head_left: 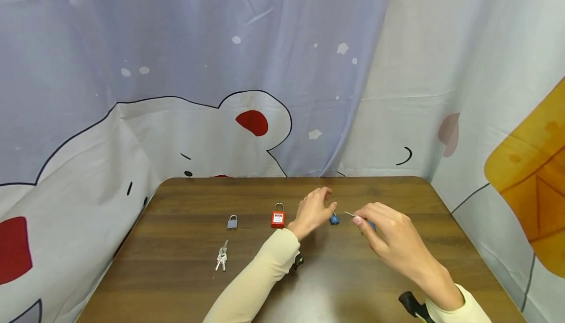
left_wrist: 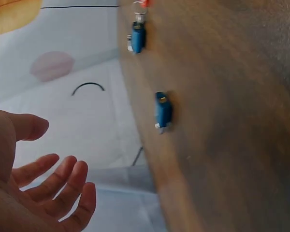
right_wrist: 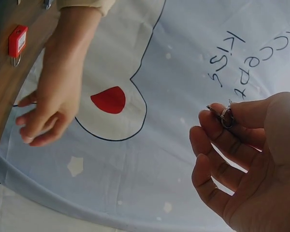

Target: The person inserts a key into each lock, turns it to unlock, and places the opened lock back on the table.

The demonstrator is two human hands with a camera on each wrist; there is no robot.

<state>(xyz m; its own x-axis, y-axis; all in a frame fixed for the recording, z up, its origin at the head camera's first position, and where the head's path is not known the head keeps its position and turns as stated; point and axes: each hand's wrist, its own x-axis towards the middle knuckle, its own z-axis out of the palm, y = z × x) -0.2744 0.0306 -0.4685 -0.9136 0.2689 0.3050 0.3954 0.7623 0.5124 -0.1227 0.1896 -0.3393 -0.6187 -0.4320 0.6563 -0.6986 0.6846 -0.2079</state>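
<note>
My right hand (head_left: 394,237) is raised over the right side of the table and pinches a small key (head_left: 349,214) between thumb and forefinger. In the right wrist view a metal ring (right_wrist: 226,117) hangs from the key at the fingertips. My left hand (head_left: 312,212) hovers, fingers spread and relaxed with nothing in them, just left of a small blue padlock (head_left: 334,219). A second blue padlock (left_wrist: 137,37) has a key ring at its keyhole end, with something red beside it; my right hand mostly hides it in the head view.
A red padlock (head_left: 277,219) with a tall shackle stands left of my left hand. Farther left are a small grey padlock (head_left: 232,224) and a bunch of silver keys (head_left: 222,256) on the wooden table (head_left: 176,283). A printed curtain (head_left: 198,67) hangs behind the table.
</note>
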